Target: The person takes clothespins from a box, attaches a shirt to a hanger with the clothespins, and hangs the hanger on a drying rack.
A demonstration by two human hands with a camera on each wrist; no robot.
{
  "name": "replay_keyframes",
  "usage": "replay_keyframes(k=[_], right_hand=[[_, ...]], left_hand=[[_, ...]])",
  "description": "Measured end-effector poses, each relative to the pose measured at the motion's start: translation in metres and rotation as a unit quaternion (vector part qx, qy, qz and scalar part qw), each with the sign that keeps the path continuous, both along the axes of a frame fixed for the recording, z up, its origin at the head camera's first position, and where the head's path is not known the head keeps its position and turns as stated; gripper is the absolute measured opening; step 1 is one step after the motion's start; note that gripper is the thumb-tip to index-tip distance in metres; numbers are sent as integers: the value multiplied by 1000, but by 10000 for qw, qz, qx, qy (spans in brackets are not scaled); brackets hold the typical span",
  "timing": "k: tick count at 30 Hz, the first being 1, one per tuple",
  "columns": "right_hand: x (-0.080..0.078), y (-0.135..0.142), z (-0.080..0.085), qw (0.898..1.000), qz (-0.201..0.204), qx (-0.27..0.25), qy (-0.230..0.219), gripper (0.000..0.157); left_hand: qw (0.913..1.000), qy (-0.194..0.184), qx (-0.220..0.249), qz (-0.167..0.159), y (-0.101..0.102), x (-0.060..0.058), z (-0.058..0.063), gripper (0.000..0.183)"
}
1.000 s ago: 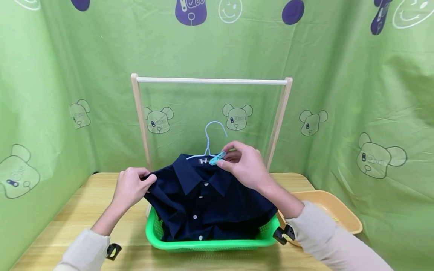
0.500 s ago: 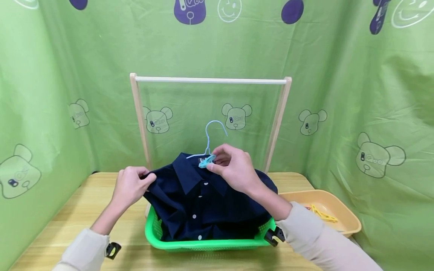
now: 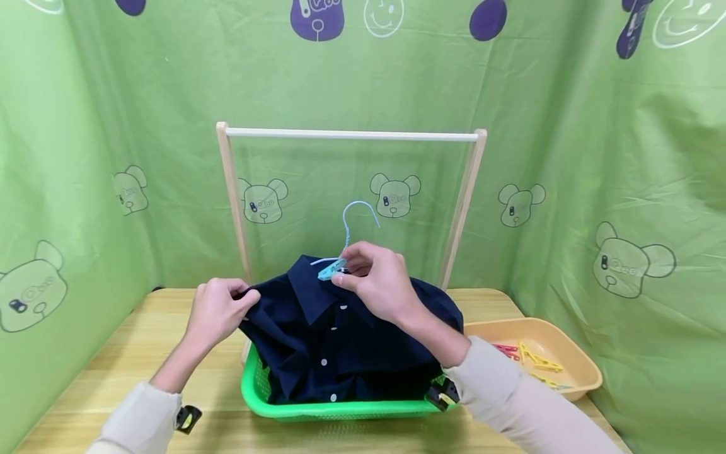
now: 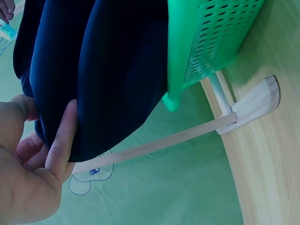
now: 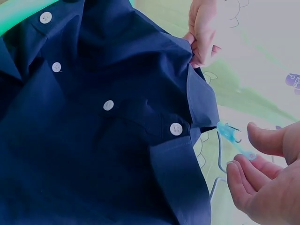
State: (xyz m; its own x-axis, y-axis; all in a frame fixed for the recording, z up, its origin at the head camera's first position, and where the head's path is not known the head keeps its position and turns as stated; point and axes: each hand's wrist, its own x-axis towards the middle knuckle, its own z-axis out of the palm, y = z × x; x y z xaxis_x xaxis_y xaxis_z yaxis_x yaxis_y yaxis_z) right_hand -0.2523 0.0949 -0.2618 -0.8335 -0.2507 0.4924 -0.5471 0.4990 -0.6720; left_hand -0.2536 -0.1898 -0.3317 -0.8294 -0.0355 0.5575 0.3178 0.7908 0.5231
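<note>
A navy blue button-up shirt is spread over a green basket, its collar upright at the back. My left hand pinches the shirt's shoulder on the left side, also visible in the left wrist view. With thumb and fingers my right hand pinches a light blue clothespin at the collar, beside the neck of a light blue wire hanger. In the right wrist view the clothespin's far end is right at the collar edge. Much of the hanger is hidden by the shirt and right hand.
A wooden rack with a white bar stands behind the basket. At the right, an orange tray holds several yellow and red clothespins. Green printed curtains surround the wooden table.
My right hand has moved left along the collar with the clothespin, from the hanger's right side to its left. More of the orange tray shows. The left hand keeps its grip on the shirt.
</note>
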Motion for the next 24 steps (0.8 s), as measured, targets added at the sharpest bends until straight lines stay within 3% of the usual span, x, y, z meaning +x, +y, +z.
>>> replay_keyframes(k=[13, 24], right_hand=[[-5, -16, 0, 9997, -5, -33, 235, 25], [-7, -33, -1, 9975, 84, -24, 706, 22]], left_hand=[[10000, -13, 4, 7, 1, 0, 3, 22], [10000, 34, -38, 30, 0, 0, 3, 23]])
